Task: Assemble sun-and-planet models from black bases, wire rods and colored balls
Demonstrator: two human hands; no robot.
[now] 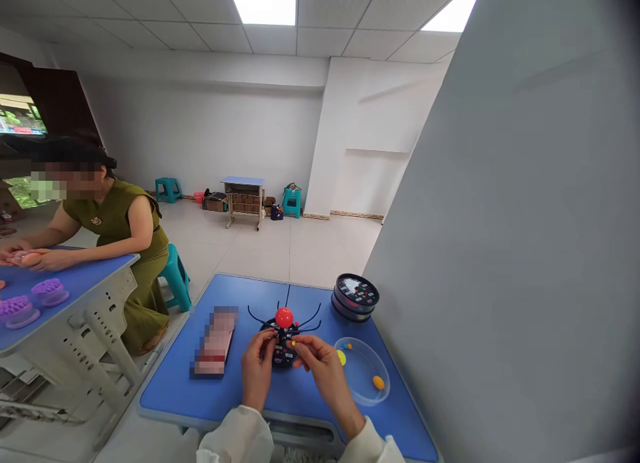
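Observation:
In front of me on the blue desk (173, 389) stands a black toy with a round patterned base (284, 357), thin curved wire arms and a red ball (285, 317) on top. My left hand (258, 369) is closed at its left side, thumb and fingers pinching a black part near the middle. Between the fingertips of my right hand (320, 366) is a small yellow ball (293, 343), held close to the toy's right side. The clear round tray (367, 403) beside my right hand holds a yellow ball (341, 357), an orange ball (379, 382) and smaller balls.
A stack of black round bases (355, 297) stands at the desk's back right, near the grey wall (500, 249). A blurred flat phone-like object (215, 343) lies left. At another desk (95, 276), a person (135, 229) handles something beside purple brush-like items (50, 289).

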